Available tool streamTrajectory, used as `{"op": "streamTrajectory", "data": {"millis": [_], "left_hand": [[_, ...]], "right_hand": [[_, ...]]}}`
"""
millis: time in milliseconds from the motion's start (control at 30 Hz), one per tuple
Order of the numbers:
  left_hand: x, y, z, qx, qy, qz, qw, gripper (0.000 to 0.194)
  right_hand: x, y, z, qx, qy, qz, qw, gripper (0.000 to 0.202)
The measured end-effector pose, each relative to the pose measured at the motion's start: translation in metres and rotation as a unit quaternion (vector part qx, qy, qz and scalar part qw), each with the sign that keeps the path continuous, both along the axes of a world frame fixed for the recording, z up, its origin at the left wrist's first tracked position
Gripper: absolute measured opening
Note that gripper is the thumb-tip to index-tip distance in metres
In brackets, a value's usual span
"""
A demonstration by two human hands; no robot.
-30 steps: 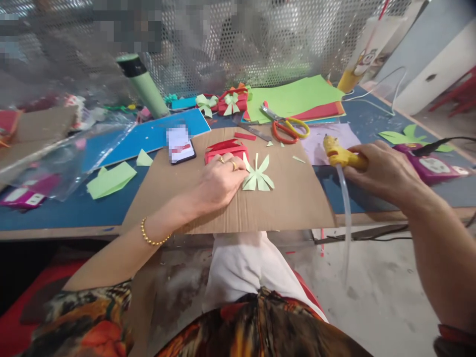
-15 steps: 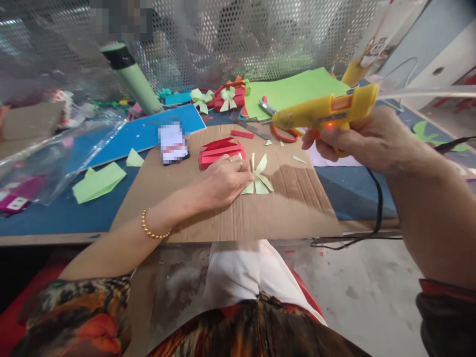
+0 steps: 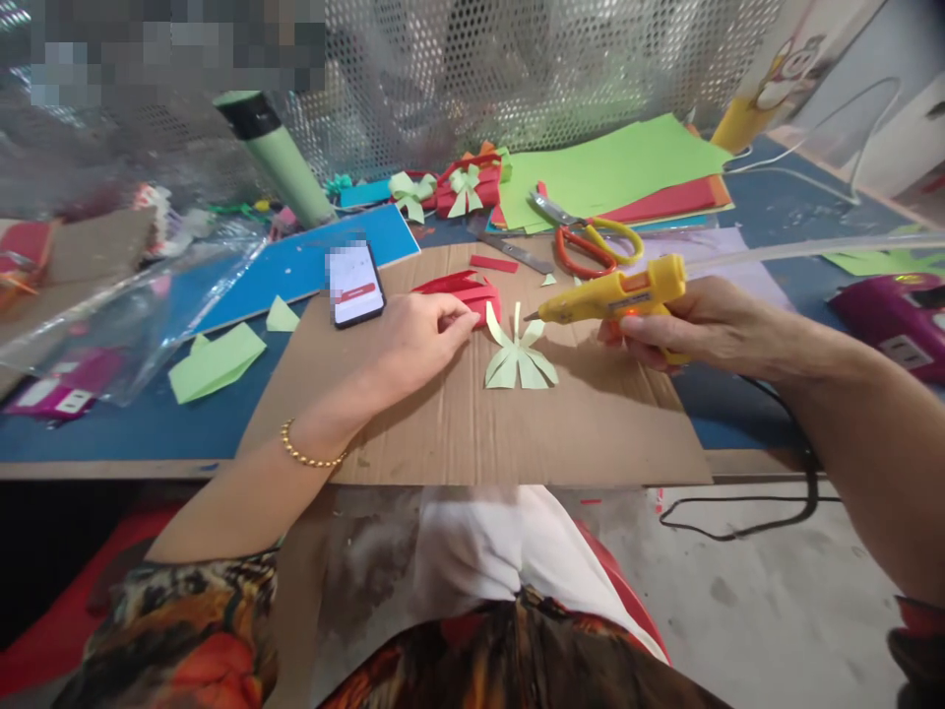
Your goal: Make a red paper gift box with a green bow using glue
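Note:
My left hand (image 3: 417,340) rests on the cardboard sheet (image 3: 413,433), thumb and index finger pinched together over the front of a folded red paper piece (image 3: 483,300); whatever lies between the fingertips is too small to tell. Just right of those fingers, a pale green paper bow shape (image 3: 521,364) lies flat with its strips spread. My right hand (image 3: 690,325) grips a yellow glue gun (image 3: 627,293), its small light glowing orange. The gun's nozzle points left, close above the bow's upper right strip; whether it touches is unclear.
Behind the cardboard lie orange-and-yellow scissors (image 3: 583,246), green sheets (image 3: 605,172) and finished bows (image 3: 465,192). A phone (image 3: 356,286) and green scraps (image 3: 218,364) are at left. The gun's black cord (image 3: 738,532) hangs past the table edge.
My right hand has lowered the glue gun and brought its nozzle near the green bow. My left hand has let go of the bow and shifted slightly up and left. The view has shifted.

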State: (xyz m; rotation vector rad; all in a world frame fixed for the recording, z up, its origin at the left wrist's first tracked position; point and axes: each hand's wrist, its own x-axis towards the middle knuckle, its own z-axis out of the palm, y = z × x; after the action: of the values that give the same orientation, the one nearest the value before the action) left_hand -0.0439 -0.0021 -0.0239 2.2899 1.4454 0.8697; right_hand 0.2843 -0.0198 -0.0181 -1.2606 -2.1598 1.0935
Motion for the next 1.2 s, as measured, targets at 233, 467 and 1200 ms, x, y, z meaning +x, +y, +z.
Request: {"op": "streamTrajectory", "data": {"millis": [233, 467, 1200], "left_hand": [[0.016, 0.001, -0.007, -0.024, -0.014, 0.019, 0.999, 0.01], [0.019, -0.001, -0.012, -0.033, -0.047, 0.007, 0.998, 0.013], [0.018, 0.0, -0.013, 0.025, 0.077, 0.009, 0.997, 0.021]], "right_hand": [[-0.005, 0.001, -0.004, -0.016, -0.002, 0.001, 1.0, 0.077], [-0.005, 0.002, -0.003, -0.026, 0.004, 0.006, 1.0, 0.068], [-0.003, 0.005, -0.009, -0.036, -0.06, 0.02, 0.997, 0.087]]}}
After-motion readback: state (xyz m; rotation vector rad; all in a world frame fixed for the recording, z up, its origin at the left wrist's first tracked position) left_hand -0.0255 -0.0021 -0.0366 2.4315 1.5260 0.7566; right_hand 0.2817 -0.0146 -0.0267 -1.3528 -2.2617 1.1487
